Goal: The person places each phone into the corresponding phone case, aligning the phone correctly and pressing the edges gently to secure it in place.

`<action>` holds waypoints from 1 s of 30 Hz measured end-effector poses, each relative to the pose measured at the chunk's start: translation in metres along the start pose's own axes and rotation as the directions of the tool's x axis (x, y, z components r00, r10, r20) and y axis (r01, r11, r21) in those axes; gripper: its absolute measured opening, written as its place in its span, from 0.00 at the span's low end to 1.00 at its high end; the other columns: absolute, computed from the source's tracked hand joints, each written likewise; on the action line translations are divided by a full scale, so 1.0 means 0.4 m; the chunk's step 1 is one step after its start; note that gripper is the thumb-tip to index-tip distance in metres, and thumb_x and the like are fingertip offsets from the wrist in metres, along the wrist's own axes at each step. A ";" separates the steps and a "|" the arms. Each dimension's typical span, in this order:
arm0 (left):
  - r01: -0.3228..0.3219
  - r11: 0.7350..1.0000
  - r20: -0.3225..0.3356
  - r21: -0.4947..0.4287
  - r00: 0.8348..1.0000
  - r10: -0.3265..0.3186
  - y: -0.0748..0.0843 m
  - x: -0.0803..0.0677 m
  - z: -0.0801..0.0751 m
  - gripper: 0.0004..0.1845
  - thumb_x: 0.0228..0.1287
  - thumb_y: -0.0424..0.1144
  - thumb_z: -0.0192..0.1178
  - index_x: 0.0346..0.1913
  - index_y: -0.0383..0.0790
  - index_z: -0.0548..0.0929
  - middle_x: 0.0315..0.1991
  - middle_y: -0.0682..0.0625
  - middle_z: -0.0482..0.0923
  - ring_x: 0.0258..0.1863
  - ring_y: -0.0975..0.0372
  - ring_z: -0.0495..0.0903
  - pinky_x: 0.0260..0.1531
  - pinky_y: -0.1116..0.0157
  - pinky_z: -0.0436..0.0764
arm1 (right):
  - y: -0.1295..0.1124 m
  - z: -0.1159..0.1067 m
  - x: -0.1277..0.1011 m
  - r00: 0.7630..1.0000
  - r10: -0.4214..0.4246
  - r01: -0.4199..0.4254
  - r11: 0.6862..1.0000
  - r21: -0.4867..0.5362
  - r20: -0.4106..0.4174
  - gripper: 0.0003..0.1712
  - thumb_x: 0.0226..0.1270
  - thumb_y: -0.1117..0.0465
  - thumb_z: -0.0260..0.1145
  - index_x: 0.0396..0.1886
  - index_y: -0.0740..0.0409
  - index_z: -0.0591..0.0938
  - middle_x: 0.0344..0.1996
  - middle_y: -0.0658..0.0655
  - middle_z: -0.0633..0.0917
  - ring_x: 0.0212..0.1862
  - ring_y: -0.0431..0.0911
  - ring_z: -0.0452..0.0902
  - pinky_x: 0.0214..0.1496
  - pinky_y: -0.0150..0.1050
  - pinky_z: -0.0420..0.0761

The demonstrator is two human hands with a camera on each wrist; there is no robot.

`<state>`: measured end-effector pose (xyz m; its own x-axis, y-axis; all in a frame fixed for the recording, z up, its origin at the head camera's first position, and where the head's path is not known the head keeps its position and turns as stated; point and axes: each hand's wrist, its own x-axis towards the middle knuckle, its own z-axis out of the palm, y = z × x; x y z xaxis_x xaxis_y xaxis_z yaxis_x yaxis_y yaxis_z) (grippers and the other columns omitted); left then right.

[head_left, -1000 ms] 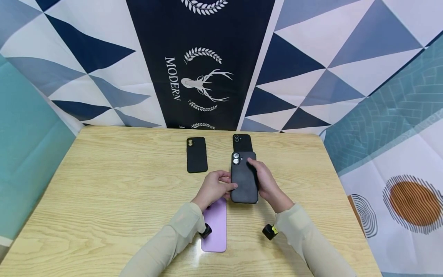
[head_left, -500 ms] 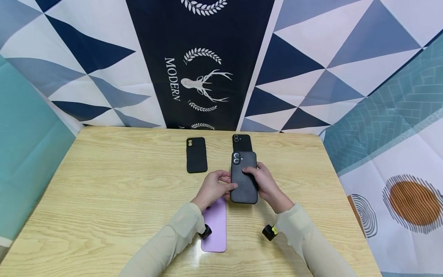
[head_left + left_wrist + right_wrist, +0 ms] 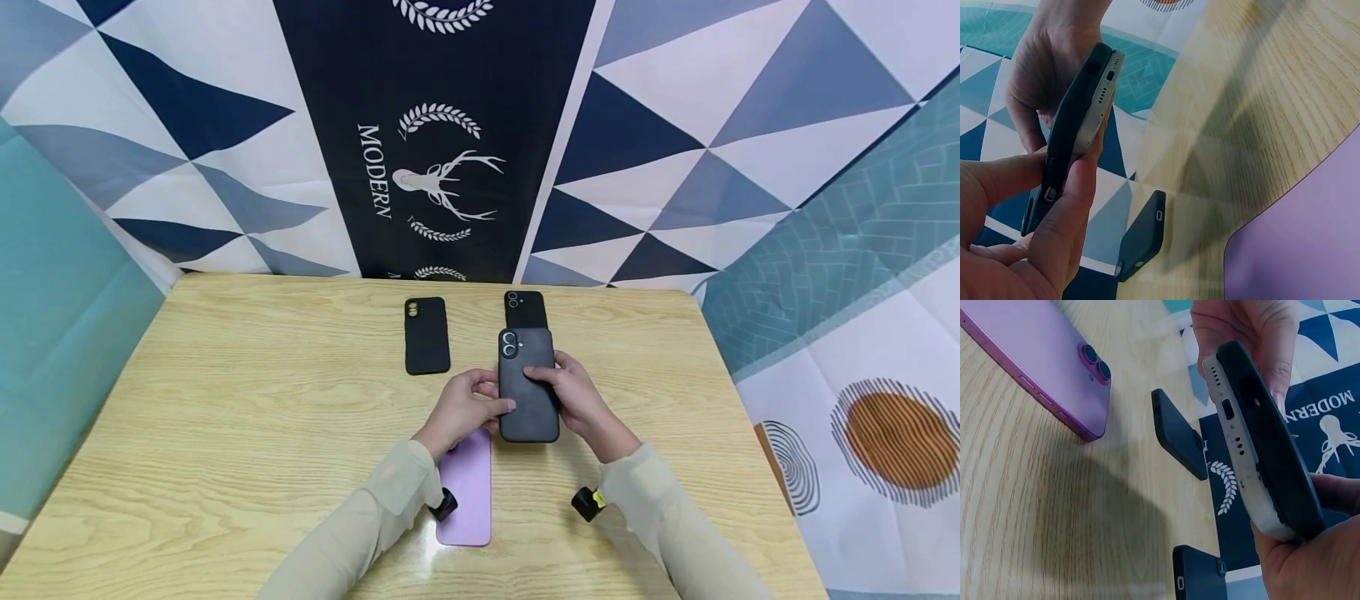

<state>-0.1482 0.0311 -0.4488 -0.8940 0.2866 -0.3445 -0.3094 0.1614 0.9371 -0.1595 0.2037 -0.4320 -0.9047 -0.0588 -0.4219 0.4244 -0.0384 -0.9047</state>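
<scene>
A black phone case (image 3: 527, 392) is held above the table, back up, over a pale-edged phone (image 3: 1235, 444). In both wrist views the phone's end with the charging port sticks out of the case, with a gap between them. My left hand (image 3: 461, 408) pinches the left long side, its thumb on the case's back. My right hand (image 3: 581, 400) grips the right side, thumb flat across the case's back below the camera opening. A purple phone (image 3: 471, 500) lies on the table, partly under my left wrist.
On the wooden table (image 3: 225, 400), another black case (image 3: 427, 342) with open camera holes lies at the back. A black phone or case (image 3: 525, 310), I cannot tell which, lies behind the held one. Patterned cloth (image 3: 442, 167) hangs beyond the table's far edge.
My right thumb has slid from the case's upper right edge down and inward onto its back. The case's camera end has shifted slightly left. My left hand stays in place.
</scene>
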 end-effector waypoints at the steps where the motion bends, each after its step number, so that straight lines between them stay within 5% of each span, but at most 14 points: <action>1: -0.001 1.000 0.002 -0.004 1.000 0.001 -0.001 0.000 0.000 0.26 0.52 0.31 0.68 0.55 0.33 0.74 0.36 0.45 0.76 0.19 0.64 0.78 0.30 0.57 0.86 | 0.000 -0.001 0.000 1.000 -0.002 0.002 1.000 -0.002 0.008 0.29 0.64 0.66 0.57 0.62 0.71 0.60 0.31 0.46 0.81 0.33 0.35 0.80 0.37 0.28 0.80; 9: 0.000 1.000 0.037 -0.030 0.999 0.002 -0.005 0.001 -0.005 0.28 0.52 0.32 0.69 0.57 0.33 0.73 0.38 0.44 0.76 0.20 0.64 0.80 0.31 0.58 0.86 | -0.006 -0.007 -0.006 1.000 0.008 -0.007 0.999 -0.033 0.028 0.29 0.66 0.66 0.56 0.64 0.70 0.59 0.31 0.46 0.81 0.33 0.35 0.80 0.38 0.28 0.80; 17: 0.006 0.991 0.051 -0.132 0.999 0.001 0.003 0.004 -0.030 0.25 0.63 0.45 0.61 0.59 0.36 0.72 0.39 0.42 0.82 0.27 0.60 0.84 0.37 0.55 0.86 | -0.009 -0.023 -0.010 0.990 0.002 0.010 0.997 -0.080 0.138 0.28 0.65 0.67 0.55 0.62 0.72 0.60 0.27 0.44 0.83 0.31 0.36 0.81 0.36 0.29 0.80; 24: 0.004 0.976 0.060 -0.217 0.998 0.009 0.018 0.002 -0.046 0.22 0.69 0.47 0.53 0.57 0.32 0.73 0.44 0.41 0.79 0.32 0.59 0.84 0.36 0.60 0.86 | -0.013 -0.042 -0.015 0.950 0.036 0.011 0.989 -0.147 0.311 0.28 0.64 0.68 0.55 0.61 0.74 0.60 0.28 0.46 0.84 0.31 0.37 0.83 0.36 0.30 0.83; 30: 0.003 0.976 0.101 -0.218 0.995 0.019 0.018 0.002 -0.053 0.23 0.70 0.46 0.51 0.55 0.29 0.75 0.33 0.45 0.81 0.25 0.63 0.84 0.35 0.61 0.86 | -0.018 -0.050 -0.020 0.910 0.070 0.014 0.980 -0.200 0.408 0.26 0.62 0.68 0.56 0.58 0.73 0.63 0.29 0.46 0.84 0.31 0.37 0.82 0.34 0.30 0.83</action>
<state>-0.1579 0.0126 -0.4411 -0.8624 0.3836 -0.3303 -0.3757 -0.0476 0.9255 -0.1559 0.2242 -0.4233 -0.7784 -0.4635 -0.4234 0.3959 0.1611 -0.9041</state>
